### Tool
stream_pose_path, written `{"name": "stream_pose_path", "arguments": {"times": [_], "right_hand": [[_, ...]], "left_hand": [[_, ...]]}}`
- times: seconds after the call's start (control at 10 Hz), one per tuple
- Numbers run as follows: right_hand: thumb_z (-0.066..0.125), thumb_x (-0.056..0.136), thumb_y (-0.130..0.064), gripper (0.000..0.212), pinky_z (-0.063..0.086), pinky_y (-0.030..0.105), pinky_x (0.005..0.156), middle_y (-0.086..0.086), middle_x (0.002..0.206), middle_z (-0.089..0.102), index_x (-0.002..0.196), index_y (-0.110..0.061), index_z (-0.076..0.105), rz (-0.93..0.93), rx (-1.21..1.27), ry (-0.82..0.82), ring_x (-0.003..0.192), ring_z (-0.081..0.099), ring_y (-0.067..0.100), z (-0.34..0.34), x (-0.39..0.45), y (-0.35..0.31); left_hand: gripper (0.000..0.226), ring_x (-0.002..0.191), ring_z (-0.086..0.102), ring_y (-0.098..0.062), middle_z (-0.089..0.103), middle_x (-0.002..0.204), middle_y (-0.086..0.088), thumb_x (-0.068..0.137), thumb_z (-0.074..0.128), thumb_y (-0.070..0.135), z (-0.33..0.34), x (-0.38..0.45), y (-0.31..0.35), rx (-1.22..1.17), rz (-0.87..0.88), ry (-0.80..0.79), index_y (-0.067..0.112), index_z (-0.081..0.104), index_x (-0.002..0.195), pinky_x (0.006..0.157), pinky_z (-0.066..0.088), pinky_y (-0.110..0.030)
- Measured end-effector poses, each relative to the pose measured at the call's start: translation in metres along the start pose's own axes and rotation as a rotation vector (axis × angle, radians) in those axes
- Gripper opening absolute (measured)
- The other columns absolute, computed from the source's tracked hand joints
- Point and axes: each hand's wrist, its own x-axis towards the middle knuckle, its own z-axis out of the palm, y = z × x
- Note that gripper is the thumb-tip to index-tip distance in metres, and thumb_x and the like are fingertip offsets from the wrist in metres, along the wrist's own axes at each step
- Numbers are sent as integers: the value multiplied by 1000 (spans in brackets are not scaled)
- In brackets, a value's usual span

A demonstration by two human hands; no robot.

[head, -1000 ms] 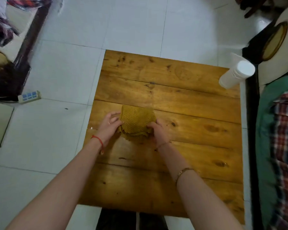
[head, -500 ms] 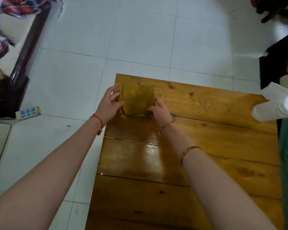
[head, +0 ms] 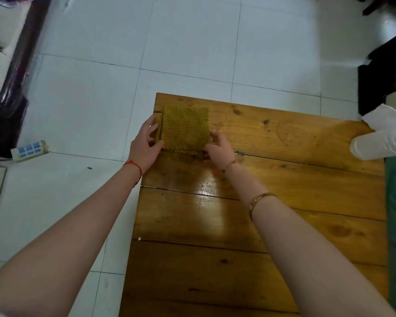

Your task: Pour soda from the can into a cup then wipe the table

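Table (head: 284, 202), wooden, carried a folded cloth (head: 185, 129) at its far left corner. Left hand (head: 144, 145) touched the cloth's left edge, fingers fairly straight; right hand (head: 217, 147) pinched its near right corner. Judged step: wiping, near its end. Next move calls for releasing or sweeping back. White cup (head: 380, 143) lay at the right edge. No can visible; no legible writing.

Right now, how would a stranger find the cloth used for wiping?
Look at the wooden table, at its far left corner. The cloth lies flat there between the left hand and the right hand. It is the only olive-yellow, waffle-textured square on the wood.
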Motion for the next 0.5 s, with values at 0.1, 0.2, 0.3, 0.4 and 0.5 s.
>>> {"name": "stream_pose_path", "arguments": {"times": [0.1,0.2,0.3,0.4,0.5], "right_hand": [[52,93,-14,51,56,44,89,5,119,58,142,-16,39,-18,-96,59,99,65,24,-9,-13,5],[50,94,-17,44,50,39,97,6,122,60,138,-13,47,-43,-223,107,108,60,23,-20,-29,12],[49,93,-19,38,48,31,91,7,119,63,130,-13,54,-104,-370,157,109,60,25,-30,-52,17],[49,93,-23,36,45,36,97,11,121,62,127,-11,56,-223,-519,210,113,56,28,-42,-79,26],[47,95,-28,41,38,37,104,10,130,57,133,-13,51,-355,-674,234,122,49,29,-56,-118,37]], "left_hand": [[65,122,51,-19,48,147,-2,92,64,14,-1,-14,5,52,17,14,20,34,149,93,42,-24],[60,127,51,-24,51,144,-6,92,63,13,-2,-33,8,92,8,15,18,39,147,97,42,-29],[58,134,45,-28,48,146,-9,93,61,13,-9,-59,14,182,18,-1,14,40,146,108,38,-36],[57,137,41,-27,46,148,-9,93,62,18,-17,-92,21,277,83,1,13,40,146,112,34,-39],[60,139,38,-25,43,150,-6,93,63,24,-24,-127,33,389,145,-18,16,38,147,114,32,-40]]}}
